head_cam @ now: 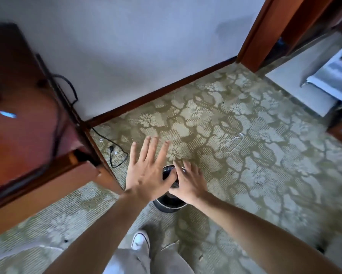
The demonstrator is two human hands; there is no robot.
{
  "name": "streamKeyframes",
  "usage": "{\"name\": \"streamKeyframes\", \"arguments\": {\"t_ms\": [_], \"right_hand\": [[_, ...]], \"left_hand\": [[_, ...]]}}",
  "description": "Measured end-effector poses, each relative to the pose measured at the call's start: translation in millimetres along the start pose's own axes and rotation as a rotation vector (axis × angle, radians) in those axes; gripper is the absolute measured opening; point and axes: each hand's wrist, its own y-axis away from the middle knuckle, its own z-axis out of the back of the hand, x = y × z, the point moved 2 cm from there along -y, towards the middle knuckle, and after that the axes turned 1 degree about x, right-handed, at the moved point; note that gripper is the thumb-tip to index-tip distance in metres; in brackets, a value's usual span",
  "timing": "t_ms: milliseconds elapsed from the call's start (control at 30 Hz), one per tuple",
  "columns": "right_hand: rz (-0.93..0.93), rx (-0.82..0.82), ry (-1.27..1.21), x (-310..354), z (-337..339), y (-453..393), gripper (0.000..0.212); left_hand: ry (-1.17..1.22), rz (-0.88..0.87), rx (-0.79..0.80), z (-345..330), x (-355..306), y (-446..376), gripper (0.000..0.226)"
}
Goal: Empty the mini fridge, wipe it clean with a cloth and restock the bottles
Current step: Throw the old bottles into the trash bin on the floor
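Green carpet [235, 147] with a pale flower pattern covers the floor, meeting a white wall [126, 46] along a dark wooden skirting board [162, 91]. No brand, label or writing can be read anywhere. At left stands a reddish wooden desk [27, 119], blurred, with a black cable [114, 147] trailing off it onto the carpet. At upper right, past a wooden door frame [261, 36], a white mini fridge [328, 80] stands with its door open, well apart from the hands; its inside is too blurred to make out.

Both arms reach forward over a black bin [169, 203] on the carpet. The left hand [148, 171] is flat, fingers straight and spread, grasping nothing. The right hand [190, 180] lies just beside it, fingers loosely extended above the bin's rim; whether it touches the bin, I cannot tell. Below, a white shoe [140, 240] and grey trousers [146, 260] show.
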Motion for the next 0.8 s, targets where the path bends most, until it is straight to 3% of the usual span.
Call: {"name": "streamKeyframes", "arguments": {"t_ms": [167,367,600,800], "right_hand": [[0.082,-0.165,-0.041,55.9,175.7,90.6,0.098],[0.372,-0.431,-0.062,165.6,327.2,164.1,0.087],[0.629,-0.637,-0.108,339.4,430.2,216.9,0.078],[0.836,-0.800,-0.182,492.6,484.7,263.2,0.074]], "left_hand": [[0.105,0.087,-0.149,165.6,-9.6,87.4,0.085],[0.095,0.251,-0.338,308.4,37.1,184.1,0.081],[-0.027,0.479,-0.547,426.4,136.1,295.5,0.080],[-0.116,0.513,-0.702,503.2,225.0,411.0,0.079]]}}
